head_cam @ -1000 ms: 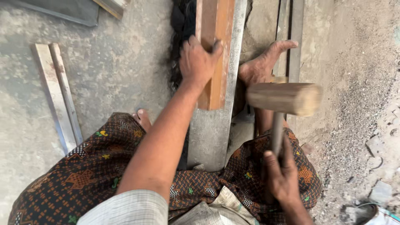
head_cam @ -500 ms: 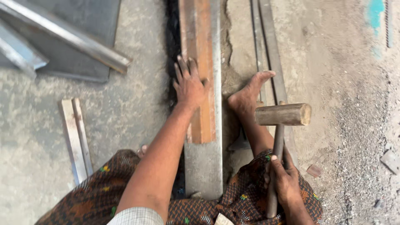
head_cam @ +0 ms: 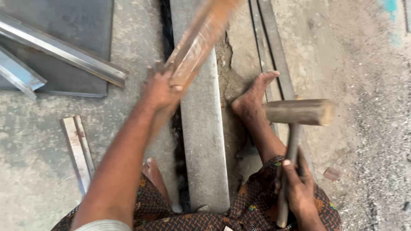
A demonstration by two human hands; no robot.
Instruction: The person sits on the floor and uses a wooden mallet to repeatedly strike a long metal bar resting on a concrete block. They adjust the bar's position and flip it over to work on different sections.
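Observation:
My left hand [head_cam: 160, 90] grips a long rusty brown strip [head_cam: 199, 40], lifted and angled up to the right, blurred by motion. Below it a grey metal beam [head_cam: 204, 141] lies lengthwise on the concrete floor between my legs. My right hand [head_cam: 299, 188] holds the handle of a wooden mallet [head_cam: 297, 112], whose round head hangs sideways beside my right foot [head_cam: 252, 98]. My left foot [head_cam: 154, 175] shows next to the beam.
Angle-iron bars [head_cam: 64, 55] rest on a dark steel sheet [head_cam: 85, 25] at upper left. A short angle piece [head_cam: 79, 152] lies at left. Thin flat bars [head_cam: 269, 47] run along the floor right of the beam. Gravel covers the right side.
The brown strip lay flat along the beam under my left hand; now that hand has lifted and swung it diagonally. The mallet stays raised at the right.

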